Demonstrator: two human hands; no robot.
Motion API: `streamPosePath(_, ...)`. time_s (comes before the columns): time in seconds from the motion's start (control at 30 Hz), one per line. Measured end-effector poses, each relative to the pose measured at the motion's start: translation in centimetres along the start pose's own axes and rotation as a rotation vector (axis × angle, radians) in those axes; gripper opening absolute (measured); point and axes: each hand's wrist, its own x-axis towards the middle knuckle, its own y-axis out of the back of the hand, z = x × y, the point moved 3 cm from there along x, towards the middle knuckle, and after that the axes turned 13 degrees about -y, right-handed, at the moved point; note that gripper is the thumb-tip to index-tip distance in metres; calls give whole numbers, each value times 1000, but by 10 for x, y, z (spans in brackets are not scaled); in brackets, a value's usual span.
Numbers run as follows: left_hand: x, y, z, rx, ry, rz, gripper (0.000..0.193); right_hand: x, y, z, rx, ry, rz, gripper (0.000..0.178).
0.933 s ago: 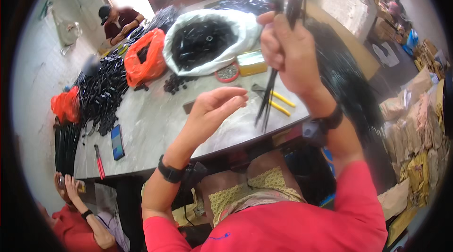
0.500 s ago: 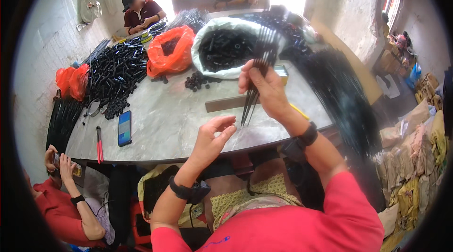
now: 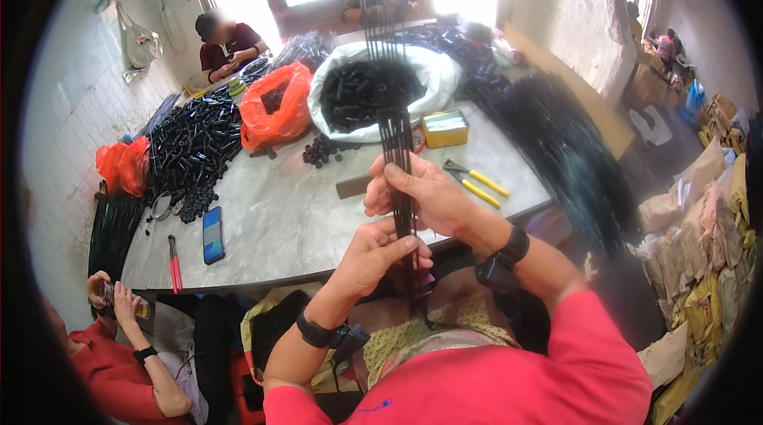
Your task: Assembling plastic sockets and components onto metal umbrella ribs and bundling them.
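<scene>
A bundle of long thin black rods (image 3: 396, 135) stands nearly upright in front of me, over the near edge of the table. My right hand (image 3: 429, 196) is closed round its middle, thumb along the rods. Lower down, my left hand (image 3: 372, 254) wraps its fingers and thumb about the same bundle, just past the table edge. The upper ends fan out slightly before a white sack (image 3: 447, 67) of short black tubes (image 3: 358, 99). Under the right hand lies a grey-brown bar (image 3: 351, 187), partly hidden by its fingers.
Yellow-handled pliers (image 3: 482, 188) and a yellow tin (image 3: 445, 129) lie to the right, beside many black rods (image 3: 556, 147). Leftward are an orange bag (image 3: 274, 119), a heap of black tubes (image 3: 191, 123), a phone (image 3: 212, 236) and red-handled pliers (image 3: 175, 266). Two people sit at left; another sits across.
My right hand has lowered the bundle toward me and turned it more upright. The left hand, empty before, has moved in and closed on its lower part. The view has shifted slightly.
</scene>
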Motion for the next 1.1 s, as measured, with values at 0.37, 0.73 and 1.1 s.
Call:
streamPosePath(0.37, -14, -9, -12, -76, 73, 99, 28, -14, 9, -5, -59, -39, 12, 43)
streamPosePath(0.73, -3, -2, -4, 21, 40, 78, 30, -12, 19, 4, -132, -69, -30, 41)
streamPosePath(1.1, -11, 12, -13, 25, 25, -1, 20, -13, -3, 15, 118, -209, -97, 92)
